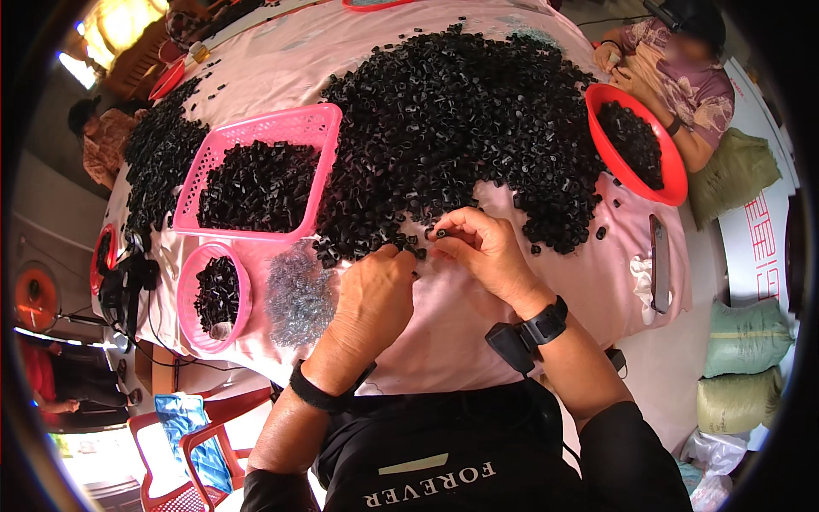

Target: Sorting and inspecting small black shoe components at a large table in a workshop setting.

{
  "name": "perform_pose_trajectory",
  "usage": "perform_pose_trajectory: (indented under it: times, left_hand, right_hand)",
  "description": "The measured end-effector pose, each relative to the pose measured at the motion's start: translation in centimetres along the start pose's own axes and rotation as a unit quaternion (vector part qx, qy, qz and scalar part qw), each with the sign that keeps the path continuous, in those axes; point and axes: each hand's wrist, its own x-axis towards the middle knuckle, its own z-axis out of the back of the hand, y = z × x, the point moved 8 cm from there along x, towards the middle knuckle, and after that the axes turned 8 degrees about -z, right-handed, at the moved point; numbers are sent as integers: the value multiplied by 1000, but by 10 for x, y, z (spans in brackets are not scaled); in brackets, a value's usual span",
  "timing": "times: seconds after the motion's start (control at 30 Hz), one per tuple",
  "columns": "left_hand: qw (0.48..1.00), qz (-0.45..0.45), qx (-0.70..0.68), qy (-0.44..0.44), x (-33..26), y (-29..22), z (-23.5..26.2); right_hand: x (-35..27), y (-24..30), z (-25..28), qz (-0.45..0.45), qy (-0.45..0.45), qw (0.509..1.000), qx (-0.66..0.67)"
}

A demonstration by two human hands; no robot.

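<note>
Both of my hands are at the near edge of a large pile of small black plastic pieces (461, 119) on a pink cloth. My right hand (486, 252) pinches one small black plastic piece (441, 233) between thumb and fingertips. Close beside it, my left hand (375, 290) is closed with its back toward me, and its fingertips are mostly hidden. To its left lies a heap of small clear pieces (297, 299). Beyond that heap stands a pink rectangular basket (328, 171) with black pieces inside. A round pink bowl (243, 299) on the left also holds black pieces.
A red bowl (670, 166) of black pieces sits at the right, in front of a person (682, 77) with hands raised. A phone (659, 264) lies by the table's right edge. Another person (107, 141) is at the far left. Sacks (746, 337) and a red chair (222, 444) stand around the table.
</note>
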Motion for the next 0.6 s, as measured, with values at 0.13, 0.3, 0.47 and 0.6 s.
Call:
perform_pose_trajectory:
  times: [0.13,0.3,0.47,0.6]
  left_hand:
    - [1000,-23,-12,-13,-2,-9,-3]
    - [998,-39,-40,-23,-1,-10,-3]
    - [980,-30,-145,-133,19,-10,22]
    - [965,-5,-194,-173,30,-5,27]
  right_hand:
    - [0,-4,-1,-9,9,1000,8]
    - [-1,0,-1,11,10,1000,5]
    - [-2,-1,0,-26,15,999,-18]
    - [-2,-3,-3,-58,27,998,25]
